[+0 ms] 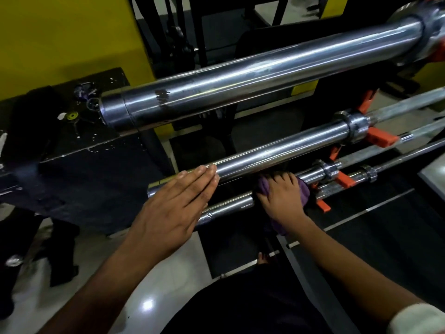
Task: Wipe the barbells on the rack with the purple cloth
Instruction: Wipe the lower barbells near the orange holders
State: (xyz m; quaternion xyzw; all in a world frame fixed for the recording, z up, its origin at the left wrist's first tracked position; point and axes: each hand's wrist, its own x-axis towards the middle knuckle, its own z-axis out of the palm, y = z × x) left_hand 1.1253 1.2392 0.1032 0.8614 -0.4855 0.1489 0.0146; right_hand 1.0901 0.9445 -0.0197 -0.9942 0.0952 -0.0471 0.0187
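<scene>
Three chrome barbell sleeves lie stacked on a rack with orange hooks (pixel 381 138). The top barbell (pixel 252 75) is thickest in view, the middle barbell (pixel 284 150) runs below it, and the lowest barbell (pixel 226 208) sits nearest me. My left hand (pixel 173 210) lies flat with straight fingers, its fingertips resting on the near end of the middle barbell. My right hand (pixel 283 196) grips the purple cloth (pixel 304 191) wrapped round the lowest barbell, just left of its collar (pixel 328 168). Part of the cloth hangs below my wrist.
A black box (pixel 79 150) spattered with white specks stands to the left, before a yellow wall (pixel 60 32). More thin bars (pixel 409 131) run off to the right. Glossy pale floor (pixel 149 285) and black mats (pixel 375 237) lie below. A dark machine frame stands behind the rack.
</scene>
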